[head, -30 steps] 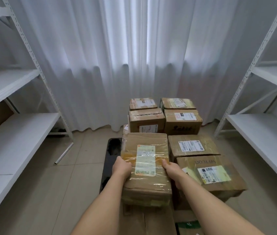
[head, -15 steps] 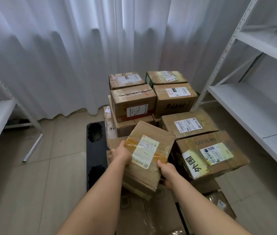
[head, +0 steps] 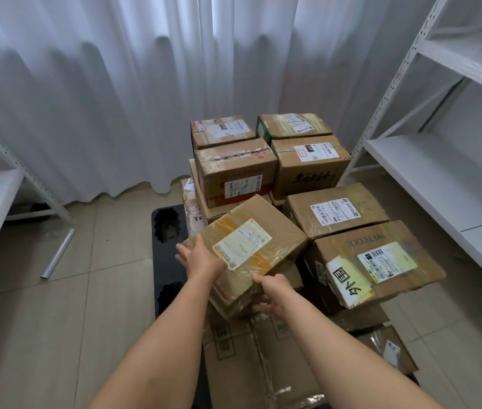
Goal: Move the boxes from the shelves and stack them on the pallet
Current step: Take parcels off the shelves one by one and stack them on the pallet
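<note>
- Head view looks down over your two bare forearms at a pile of taped cardboard boxes on a dark pallet (head: 165, 255), with white curtains behind and white shelves (head: 440, 178) on either side.
- Your left hand (head: 201, 258) lies on the near-left top corner of a tan box (head: 251, 249) with a white label and yellow tape; the fingers look spread flat, pressing rather than curling.
- Your right hand (head: 272, 293) is at the box's near lower edge, thumb on top and fingers reaching under, so this grip appears to pinch the edge.
- That box sits tilted and turned at an angle to its neighbours, its near end raised above a flat carton (head: 242, 358); whether its far end already rests on the pile, I cannot tell.
- Just to its right, a larger box marked in black pen (head: 375, 264) overhangs its support and leans.
- Risk, as I judge it: let go while the box is skewed and it could slide towards you or off the left side onto the floor tiles (head: 56, 290).
- Pushing it right to square it up may nudge the overhanging box and tip it.
</note>
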